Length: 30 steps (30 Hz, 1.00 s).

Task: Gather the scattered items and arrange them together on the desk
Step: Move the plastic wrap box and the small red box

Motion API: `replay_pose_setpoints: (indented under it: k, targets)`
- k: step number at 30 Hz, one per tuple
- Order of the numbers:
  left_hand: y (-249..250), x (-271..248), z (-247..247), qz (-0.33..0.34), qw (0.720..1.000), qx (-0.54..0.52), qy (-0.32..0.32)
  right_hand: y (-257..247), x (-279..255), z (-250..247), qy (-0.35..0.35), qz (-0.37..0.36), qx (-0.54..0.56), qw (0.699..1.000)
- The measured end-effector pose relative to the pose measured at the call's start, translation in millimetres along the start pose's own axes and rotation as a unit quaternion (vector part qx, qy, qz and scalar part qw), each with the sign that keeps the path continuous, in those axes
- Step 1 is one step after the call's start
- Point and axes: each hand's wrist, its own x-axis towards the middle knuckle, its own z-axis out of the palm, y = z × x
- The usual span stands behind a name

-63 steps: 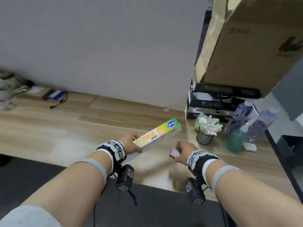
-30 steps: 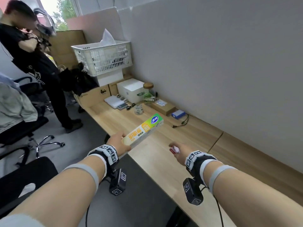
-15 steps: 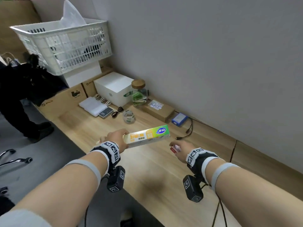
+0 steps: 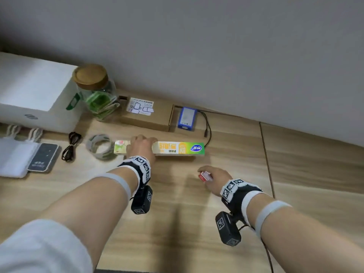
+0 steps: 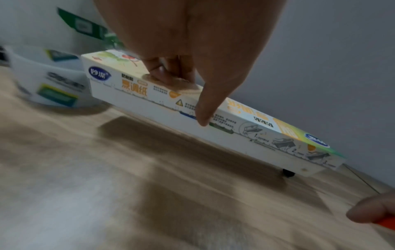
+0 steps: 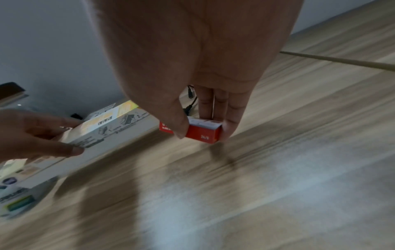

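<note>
Wood-grain desk (image 4: 197, 223) stretches along a grey wall, where a person's left hand (image 4: 140, 147) grips a long yellow-and-green carton (image 4: 178, 148) from above, thumb on its near side and fingers curled over the top. From the left wrist view the carton hangs just clear of the desk, with a shadow beneath it. Near its right end, the right hand (image 4: 215, 178) pinches a small red-and-white box (image 4: 203, 176) between thumb and fingertips, low over the surface; whether it touches the wood cannot be told.

Clutter rings the carton. A roll of clear tape (image 4: 101, 146) lies just beside its left end, followed leftward by a coiled black cable (image 4: 70, 147), a dark flat device (image 4: 44, 157) and a white pouch (image 4: 13, 156). Behind, against the wall, stand a white box (image 4: 37, 91), a glass jar with a wooden lid (image 4: 96, 91), a flat brown cardboard box with a label (image 4: 151, 115) and a blue device (image 4: 187, 118), whose black lead (image 4: 207, 125) runs down to the desk close behind the carton's right end.
</note>
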Motion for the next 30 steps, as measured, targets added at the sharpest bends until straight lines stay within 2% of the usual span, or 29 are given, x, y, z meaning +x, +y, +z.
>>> replay_pose_setpoints:
  k: [7, 13, 18, 24, 27, 30]
  targets:
    - [-11.3, 60.2, 2.2, 0.023, 1.000, 0.008, -0.013, -19.6, 19.8, 19.0, 0.025, 0.034, 0.052, 0.998]
    - [-21.2, 88.6, 1.7, 0.038, 0.999, -0.001, -0.006, -39.2, 41.3, 31.6, 0.025, 0.017, 0.020, 0.999]
    - [-28.4, 83.5, 5.0, 0.059, 0.997, -0.043, 0.010, -73.0, 62.1, 35.1, 0.003, -0.051, -0.072, 0.996]
    - [-48.9, 64.9, -5.0, 0.057, 0.990, -0.122, 0.040, -116.3, 84.8, 44.1, 0.001, -0.160, -0.169, 0.972]
    - [-53.2, 52.3, -11.0, 0.037, 0.989, -0.139, 0.045, -125.6, 82.9, 46.4, -0.008, -0.179, -0.153, 0.972]
    - [-37.8, 38.4, -17.4, 0.009, 0.988, -0.150, 0.025, -111.7, 65.2, 36.7, -0.002, -0.153, -0.097, 0.983]
